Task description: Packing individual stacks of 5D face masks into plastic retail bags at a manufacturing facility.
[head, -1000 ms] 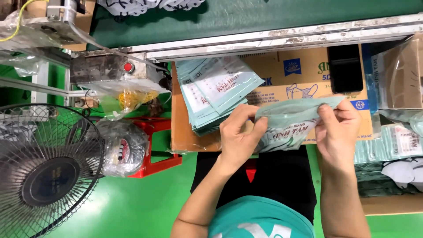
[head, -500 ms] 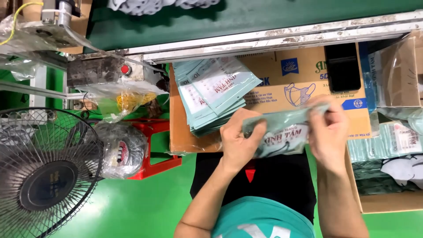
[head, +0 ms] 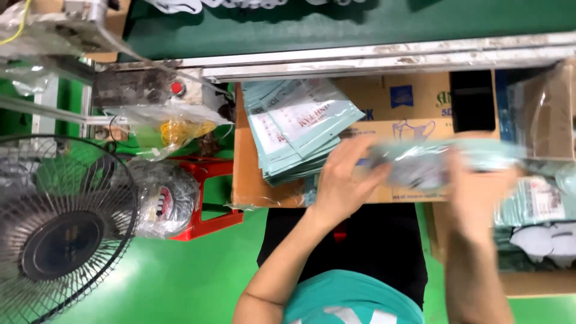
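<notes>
Both hands hold one pale green plastic pouch point(head: 420, 162), blurred by motion, over a brown cardboard box point(head: 408, 102). My left hand point(head: 342, 180) grips the pouch's left end and my right hand point(head: 480, 192) grips its right end. A fanned stack of flat pale green pouches point(head: 297, 129) lies on the cardboard just left of my left hand. More filled pouches point(head: 537, 201) are piled to the right of my right hand.
A metal rail point(head: 372, 57) edges a green belt above the box. A round black fan point(head: 57, 234) stands at the lower left. A red stool point(head: 210, 195) holds a bagged roll point(head: 162, 198); a clear bag of yellow bits point(head: 174, 126) hangs above.
The held pouch has moved right and slightly up, both hands shifting with it, and it is now motion-blurred. The view has also shifted a little.
</notes>
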